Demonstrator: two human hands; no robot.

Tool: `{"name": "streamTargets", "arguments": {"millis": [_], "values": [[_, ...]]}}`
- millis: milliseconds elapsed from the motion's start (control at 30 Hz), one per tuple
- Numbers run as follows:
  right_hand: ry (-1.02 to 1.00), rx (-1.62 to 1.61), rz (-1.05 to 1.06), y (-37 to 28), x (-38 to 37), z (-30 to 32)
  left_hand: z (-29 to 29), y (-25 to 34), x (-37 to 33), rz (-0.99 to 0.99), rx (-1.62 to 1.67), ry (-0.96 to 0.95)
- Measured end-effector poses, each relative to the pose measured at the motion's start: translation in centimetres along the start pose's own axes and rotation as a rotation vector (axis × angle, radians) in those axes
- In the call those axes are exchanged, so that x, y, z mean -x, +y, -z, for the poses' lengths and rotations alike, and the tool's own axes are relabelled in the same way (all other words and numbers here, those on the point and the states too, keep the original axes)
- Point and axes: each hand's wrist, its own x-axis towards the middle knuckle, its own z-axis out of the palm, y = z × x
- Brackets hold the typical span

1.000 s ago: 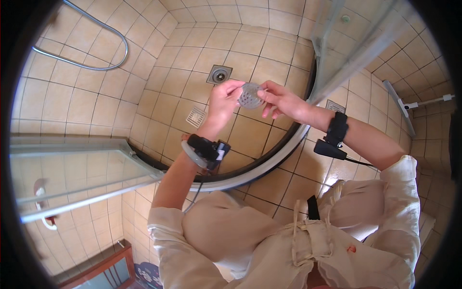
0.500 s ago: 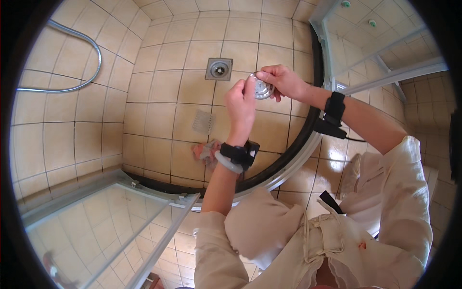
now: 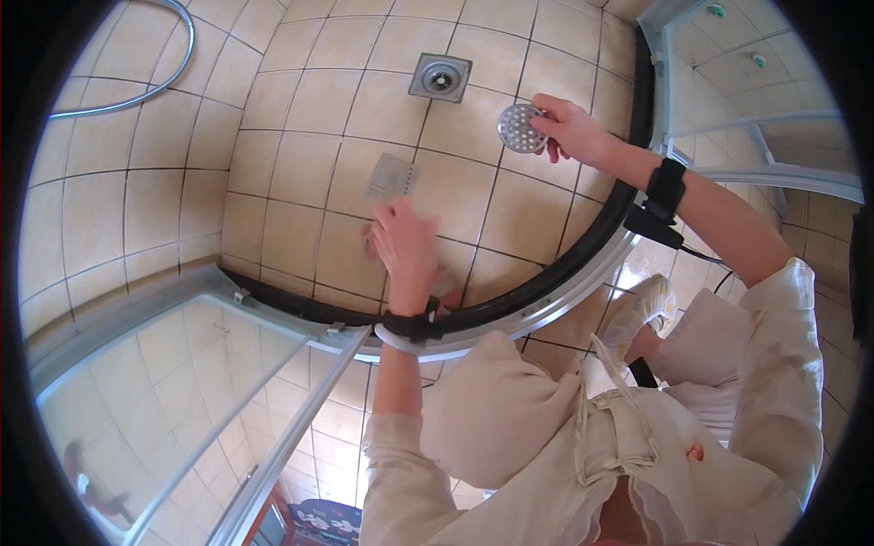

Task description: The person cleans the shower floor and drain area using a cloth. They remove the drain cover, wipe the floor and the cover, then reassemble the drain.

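Observation:
Gripped at its right edge by my right hand [image 3: 572, 129], a round metal drain cover [image 3: 521, 128] full of small holes hangs above the tiled floor. The square floor drain [image 3: 441, 78] lies beyond it to the left, its round opening uncovered. My left hand [image 3: 407, 246] is apart from the cover, fingers loosely spread and somewhat blurred, with nothing visible in it. Beneath that hand lies a crumpled pink and grey cloth [image 3: 444, 281], mostly hidden by it. Just past its fingertips is a pale, see-through rectangular piece [image 3: 391, 174] with dots along one edge.
A curved black and white shower sill [image 3: 537, 296] runs between me and the drain floor. Glass door panels with pale frames stand at lower left [image 3: 182, 400] and upper right [image 3: 746, 82]. A metal shower hose [image 3: 187, 55] loops against the left wall.
My left hand has let go of the drain cover and moved down and left, over the cloth. My right hand keeps the cover, now turned with its holed face showing. The view has shifted.

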Motion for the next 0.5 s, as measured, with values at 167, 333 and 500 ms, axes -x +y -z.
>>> {"name": "streamTargets", "arguments": {"millis": [167,333,500], "values": [[-0.096,0.098,-0.063,1.3,0.5,-0.8,-1.4,-1.8,3.9,0.077,-0.145,-0.131],[-0.178,-0.004,-0.014,0.9,0.3,-1.8,-2.0,-4.3,3.4,-0.003,0.387,0.040],[-0.197,-0.053,0.036,0.1,-1.5,-2.7,1.2,-3.0,2.7,0.214,0.511,-0.057]]}}
